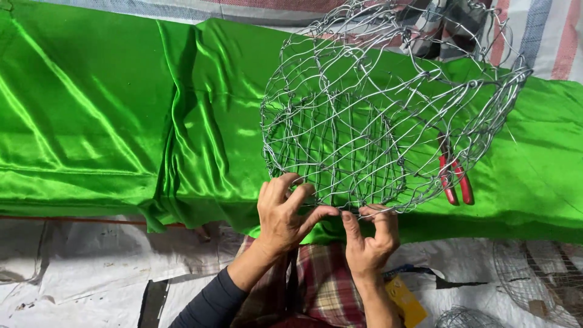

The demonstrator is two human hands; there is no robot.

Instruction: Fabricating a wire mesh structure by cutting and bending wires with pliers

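Head view — one frame, looking down.

Item: wire frame [376,109], rounded and cage-like, bent from silver wire in an open mesh. It lay tilted over the green satin cloth [109,109], its near lower rim reaching down to both hands.

Left hand [283,212]: set against the frame's near rim from below, fingers [291,185] curled up over the outer wires and closed on them, thumb stretched right toward the other hand. Dark sleeve on the forearm.

Right hand [371,238]: just beside the left, thumbs nearly touching. Its fingers [379,212] were bent and pinched on the lowest rim wire; the frame rose above and beyond the fingertips.

Also present: red-handled pliers [455,179] lying on the cloth, seen through the mesh at the frame's right side — well apart from both hands. Plaid cloth [322,285] below the wrists. A yellow object [404,300] beside the right forearm. Further wire mesh pieces [534,279] on the pale sheeting [73,273] at lower right.
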